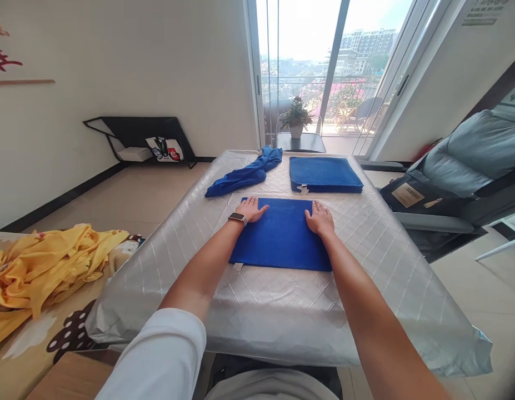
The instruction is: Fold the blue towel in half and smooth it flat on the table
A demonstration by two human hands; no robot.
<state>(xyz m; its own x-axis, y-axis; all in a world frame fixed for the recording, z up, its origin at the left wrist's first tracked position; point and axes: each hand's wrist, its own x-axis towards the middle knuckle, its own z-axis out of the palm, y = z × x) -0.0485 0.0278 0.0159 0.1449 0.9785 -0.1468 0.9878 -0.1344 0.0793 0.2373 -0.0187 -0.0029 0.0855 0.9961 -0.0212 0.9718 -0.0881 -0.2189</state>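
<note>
A blue cloth (284, 239), looking like a towel, lies spread flat on the covered table in front of me, a small white tag at its near left edge. My left hand (251, 210), below a wrist watch (238, 218), rests flat on its far left corner with fingers stretched. On the far right corner lies my right hand (320, 218), also flat, the thumb turned inward. Beyond the right hand sits a neat stack of folded blue cloths (326, 173). A crumpled, twisted blue cloth (246, 173) lies beyond my left hand.
A silvery quilted cover (165, 278) drapes over the table. To the left, yellow fabric (61, 266) is heaped on a patterned surface. A grey recliner (461, 161) stands at the right. Past the far edge, a potted plant (296, 119) sits on a chair before the sliding door.
</note>
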